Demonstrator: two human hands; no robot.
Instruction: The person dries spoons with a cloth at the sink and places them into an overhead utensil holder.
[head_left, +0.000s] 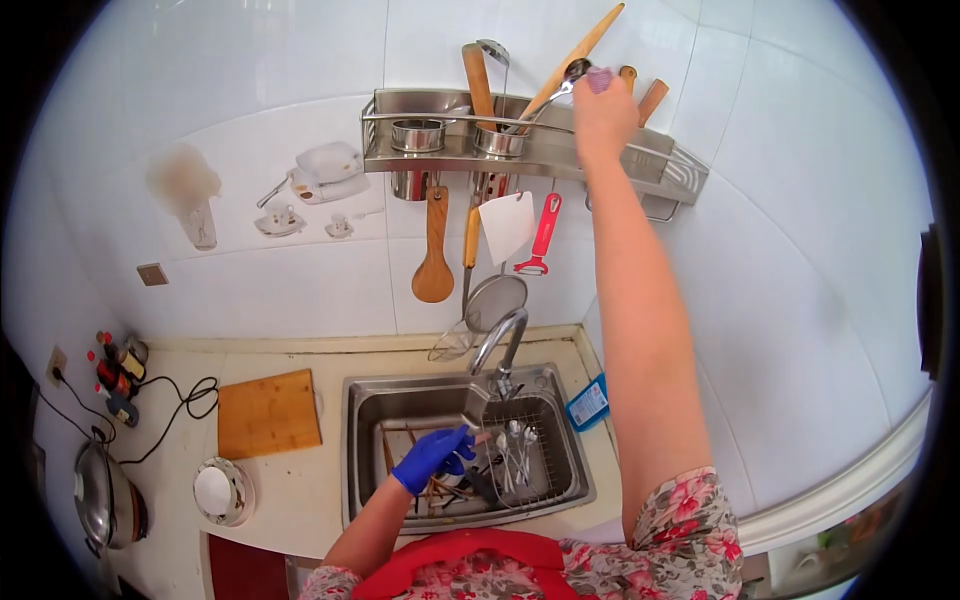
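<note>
My left hand (435,460), in a blue glove, hangs over the sink (352,440) with its fingers partly spread. A small pinkish thing shows beside its fingertips; I cannot tell what it is. Below and around it lie chopsticks (388,452) and metal cutlery (516,450), the cutlery in a wire basket (548,478). Raised to the wall shelf (460,157), my bare right hand (606,112) is closed round a small purplish item (600,79), too small to name. Near that hand are a ladle (575,72) and a long wooden rolling pin (585,48).
The faucet (512,340) rises behind the sink. A wooden spatula (433,265), red peeler (545,232) and strainer (497,302) hang below the shelf. On the counter are a cutting board (268,414), bowls (216,492), bottles (118,380), a pot (100,495) and a blue packet (588,403).
</note>
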